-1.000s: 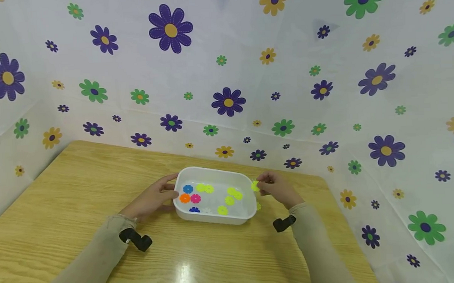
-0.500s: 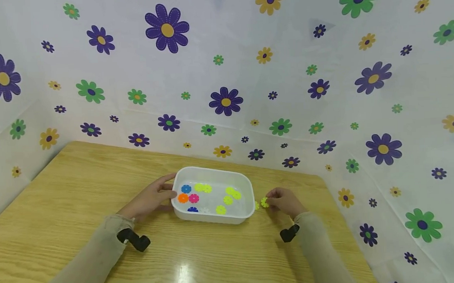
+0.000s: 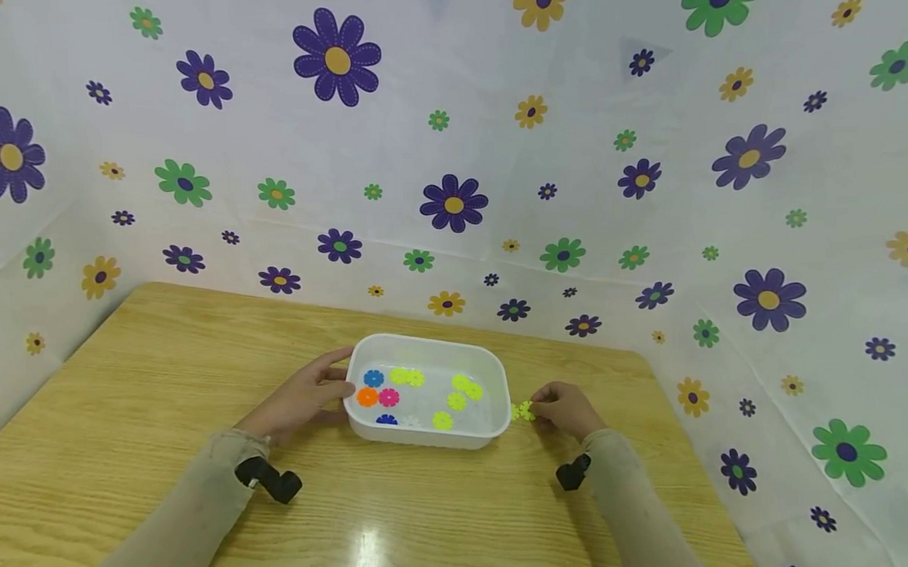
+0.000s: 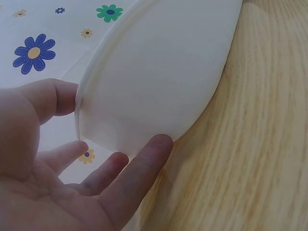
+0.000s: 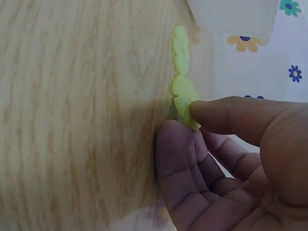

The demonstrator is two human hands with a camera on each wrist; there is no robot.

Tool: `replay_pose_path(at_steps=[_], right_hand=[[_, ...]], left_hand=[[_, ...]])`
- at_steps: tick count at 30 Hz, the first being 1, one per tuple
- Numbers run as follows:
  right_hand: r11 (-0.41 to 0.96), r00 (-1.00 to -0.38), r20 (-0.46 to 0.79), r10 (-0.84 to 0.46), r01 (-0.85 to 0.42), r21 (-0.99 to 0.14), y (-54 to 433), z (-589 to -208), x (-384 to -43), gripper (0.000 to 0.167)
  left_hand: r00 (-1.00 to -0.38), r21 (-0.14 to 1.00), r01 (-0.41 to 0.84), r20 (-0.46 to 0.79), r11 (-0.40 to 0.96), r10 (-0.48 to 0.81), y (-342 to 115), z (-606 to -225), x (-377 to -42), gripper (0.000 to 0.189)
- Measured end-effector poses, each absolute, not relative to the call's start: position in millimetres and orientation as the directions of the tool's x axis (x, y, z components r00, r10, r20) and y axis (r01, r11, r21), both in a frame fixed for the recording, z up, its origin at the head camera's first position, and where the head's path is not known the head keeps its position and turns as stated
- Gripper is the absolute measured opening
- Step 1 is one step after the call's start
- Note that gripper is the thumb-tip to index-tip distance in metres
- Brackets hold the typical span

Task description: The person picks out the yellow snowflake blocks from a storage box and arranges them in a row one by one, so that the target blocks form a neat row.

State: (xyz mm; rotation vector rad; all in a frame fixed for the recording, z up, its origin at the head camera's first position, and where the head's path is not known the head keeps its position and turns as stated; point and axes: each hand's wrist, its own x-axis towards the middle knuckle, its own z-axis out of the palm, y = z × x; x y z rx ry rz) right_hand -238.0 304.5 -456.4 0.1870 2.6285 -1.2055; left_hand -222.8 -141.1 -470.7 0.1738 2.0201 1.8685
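Right, from my end I have the right hand [image 3: 566, 409] pinching a yellow-green flower piece [image 3: 527, 411] between thumb and fingers, low over the worktop [image 3: 425, 518], just beside the right end of the white tray [image 3: 422, 441]. A second yellow-green piece [image 3: 514, 412] sits between the held one and the tray wall. On the right wrist feed the yellow-green pieces appear nearly edge-on in one line, the fingers at the near end; I can't tell whether they are linked or only touching.

The left hand [image 3: 300, 397] grips the tray's left end. My left wrist feed shows one digit at the rim and others out along the outer wall, a fingertip [image 4: 161, 142] pressing low on it.

Inside the tray I see more flower pieces lying on its floor. To the left are a blue piece [image 3: 373, 378], an orange piece [image 3: 367, 397] and a pink piece [image 3: 389, 397], those last two side by side. A dark blue piece [image 3: 387, 419] is partly hidden by the near wall, with a pale piece [image 3: 411, 421] to its right. Six yellow-green ones are in there too: a pair [image 3: 407, 376] towards the far wall, the rest in the right half.

Behind the worktop hangs a flower-printed cloth [image 3: 389, 144].
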Motion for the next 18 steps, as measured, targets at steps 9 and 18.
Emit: replay_pose_path(at_steps=[9,18], right_hand=[[0.688,-0.962,-0.269,0.041,0.222,-0.691,302.6,-456.5,-238.5,0.011],[0.708,-0.970,-0.241,0.014,0.180,-0.683,297.8,-443.2,-231.1,0.013]], left_hand=[[-0.918,0.982,-0.160,-0.186,0.103,0.350,-140.6,-471.5,-223.5,0.068],[-0.920,0.983,-0.152,-0.178,0.102,0.349,-141.7,-471.3,-223.4,0.068]])
